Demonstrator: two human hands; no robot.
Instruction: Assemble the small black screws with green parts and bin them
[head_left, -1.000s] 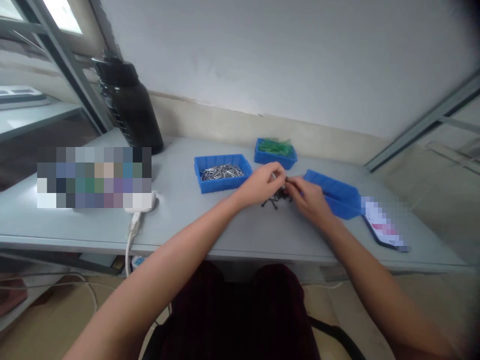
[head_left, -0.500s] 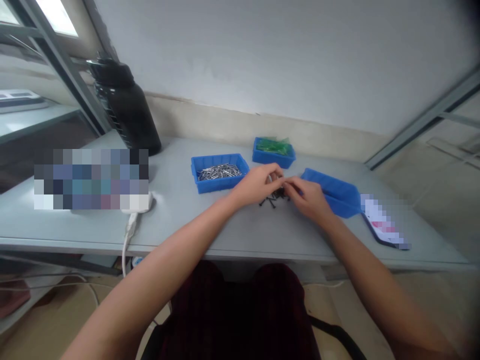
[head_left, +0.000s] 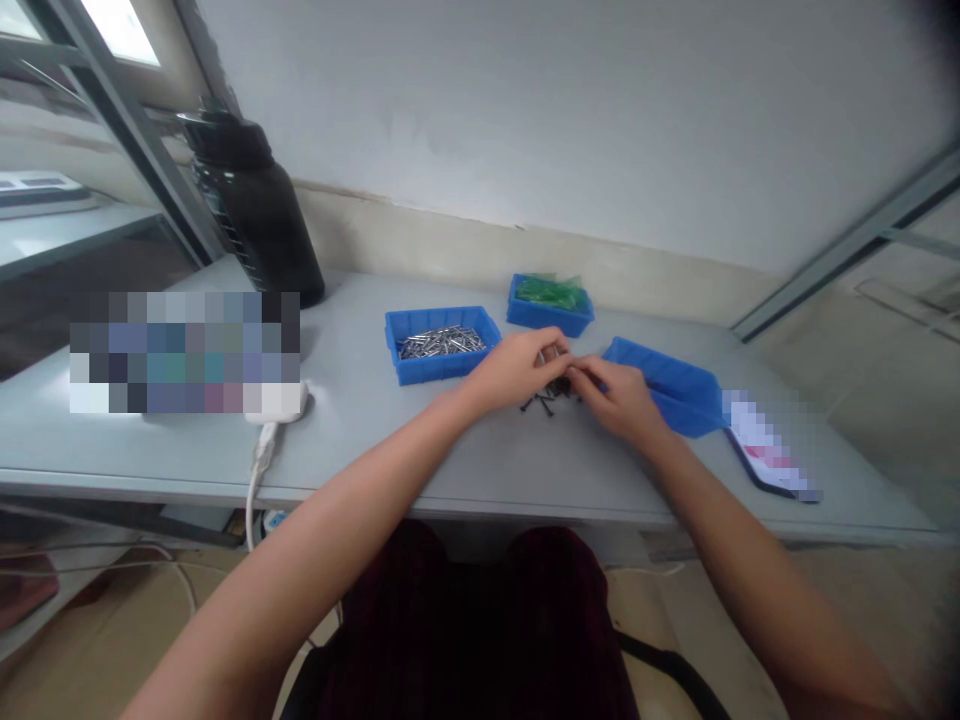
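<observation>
My left hand (head_left: 521, 368) and my right hand (head_left: 611, 390) meet at their fingertips over a small pile of dark screws (head_left: 547, 402) on the grey table. Both hands are closed, with fingers pinched together; whatever lies between them is too small to make out. Silvery screws or nails fill a blue tray (head_left: 394, 352) just left of my left hand. Behind the hands, a smaller blue box (head_left: 551, 318) holds green plastic pieces (head_left: 551, 292). A third blue tray (head_left: 675, 385) lies beyond my right hand, partly covered by it.
A large black bottle (head_left: 262, 215) stands at the back left. Near it are a blurred-out item (head_left: 184, 352) and a white device (head_left: 281, 405) with a cable hanging over the front edge. A phone-like object (head_left: 769, 450) lies at the right.
</observation>
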